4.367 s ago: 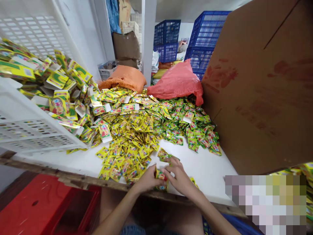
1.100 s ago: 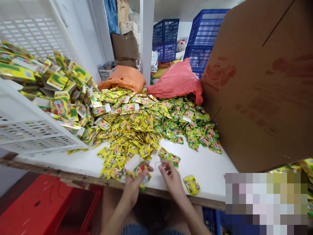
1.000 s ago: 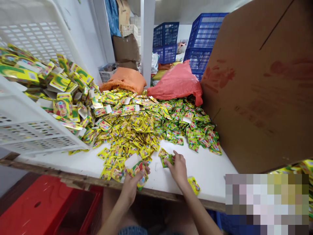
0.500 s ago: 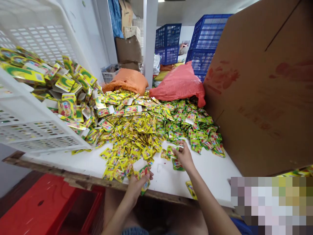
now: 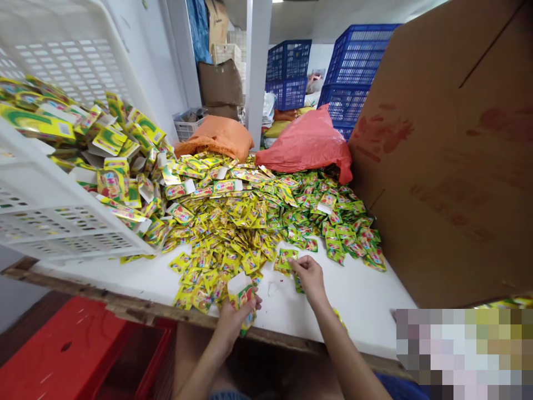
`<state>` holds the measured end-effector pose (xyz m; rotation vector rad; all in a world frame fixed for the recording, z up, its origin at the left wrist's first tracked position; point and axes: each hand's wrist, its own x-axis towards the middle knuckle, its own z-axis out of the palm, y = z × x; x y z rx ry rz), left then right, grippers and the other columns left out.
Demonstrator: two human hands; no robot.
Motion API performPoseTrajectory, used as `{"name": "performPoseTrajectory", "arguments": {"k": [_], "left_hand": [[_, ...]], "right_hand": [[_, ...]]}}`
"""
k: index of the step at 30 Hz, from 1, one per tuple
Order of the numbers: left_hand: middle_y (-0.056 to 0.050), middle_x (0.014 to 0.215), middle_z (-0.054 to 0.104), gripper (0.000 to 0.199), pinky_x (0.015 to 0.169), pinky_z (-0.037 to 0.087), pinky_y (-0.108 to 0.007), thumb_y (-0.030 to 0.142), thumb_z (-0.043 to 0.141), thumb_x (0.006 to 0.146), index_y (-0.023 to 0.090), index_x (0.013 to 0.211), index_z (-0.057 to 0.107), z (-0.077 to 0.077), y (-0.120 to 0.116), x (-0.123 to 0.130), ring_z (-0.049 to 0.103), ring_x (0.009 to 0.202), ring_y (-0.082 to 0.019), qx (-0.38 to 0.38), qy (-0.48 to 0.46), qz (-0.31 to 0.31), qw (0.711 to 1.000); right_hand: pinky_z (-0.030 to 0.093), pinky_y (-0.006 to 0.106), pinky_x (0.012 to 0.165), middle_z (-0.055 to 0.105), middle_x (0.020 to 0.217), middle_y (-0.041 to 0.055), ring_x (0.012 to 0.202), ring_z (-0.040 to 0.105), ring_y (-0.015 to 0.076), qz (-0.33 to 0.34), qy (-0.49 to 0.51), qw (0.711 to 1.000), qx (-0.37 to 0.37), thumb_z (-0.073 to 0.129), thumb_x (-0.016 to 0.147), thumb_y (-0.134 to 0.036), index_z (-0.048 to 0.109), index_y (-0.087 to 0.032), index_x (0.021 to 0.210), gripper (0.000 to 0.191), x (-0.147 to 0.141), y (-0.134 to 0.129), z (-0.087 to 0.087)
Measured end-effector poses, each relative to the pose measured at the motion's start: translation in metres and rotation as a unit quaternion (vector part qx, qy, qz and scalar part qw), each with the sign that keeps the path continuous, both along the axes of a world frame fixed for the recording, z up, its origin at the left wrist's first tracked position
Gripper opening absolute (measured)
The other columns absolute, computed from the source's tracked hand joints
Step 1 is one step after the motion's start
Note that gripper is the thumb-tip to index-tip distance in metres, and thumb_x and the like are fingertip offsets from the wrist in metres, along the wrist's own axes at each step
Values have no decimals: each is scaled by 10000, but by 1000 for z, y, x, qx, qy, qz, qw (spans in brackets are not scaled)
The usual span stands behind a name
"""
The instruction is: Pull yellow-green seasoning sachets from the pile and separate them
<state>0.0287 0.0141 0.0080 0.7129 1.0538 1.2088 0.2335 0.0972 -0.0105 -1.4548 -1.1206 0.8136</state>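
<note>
My left hand [image 5: 232, 316] is closed around a small printed carton [image 5: 244, 297] near the table's front edge; its white top flap stands open. My right hand [image 5: 310, 278] pinches the edge of a green sachet [image 5: 287, 254], just above the white tabletop. Under that sachet, a yellow sachet [image 5: 281, 268] shows in part. Another green sachet [image 5: 298, 285] lies partly hidden beneath my right hand. Left of the hands spreads a heap of yellow sachets [image 5: 231, 233], and beyond my right hand is a pile of green sachets [image 5: 337, 228].
A tipped white crate [image 5: 79, 222] full of cartons [image 5: 114, 180] stands at the left. A tall cardboard box [image 5: 449, 166] walls off the right side. Orange [image 5: 220, 133] and red sacks [image 5: 310, 141] lie behind the heaps. A red stool [image 5: 54, 355] is below left.
My right hand has moved slightly down and has pinched a green sachet. The left hand keeps the carton in nearly the same place.
</note>
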Motion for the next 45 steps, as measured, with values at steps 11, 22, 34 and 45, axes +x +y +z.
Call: {"name": "performPoseTrajectory", "arguments": {"k": [11,22,34,45], "left_hand": [[-65,720,693,362,654,491,-273,321,771,595,113,871,663,2,-2,0,630,669,-169,-2,-4,-5,1000],[-70,728,685,406,655,484,-274,351,771,597,113,899,642,-6,1,0,626,661,-163,2,8,-22,1000],[-79,781,672,407,659,464,-272,375,767,582,111,872,661,7,7,3,609,657,-159,10,34,-75,997],[-98,898,683,421,713,458,-271,391,743,628,118,939,661,29,-4,15,607,769,-177,54,-2,-163,985]], "right_hand": [[422,245,504,544,611,-39,494,551,131,36,-124,991,-21,458,789,-497,540,-193,1078,427,3,3,15],[354,368,793,587,960,143,958,533,302,-52,-370,918,-130,624,724,-377,596,-163,875,264,-13,6,-3],[388,353,701,613,716,63,744,578,245,44,-312,942,-119,571,738,-340,551,-177,800,175,-12,-5,1],[501,338,740,655,927,61,832,631,226,174,94,980,-36,618,739,-461,565,-195,1012,385,-31,-80,46]]}}
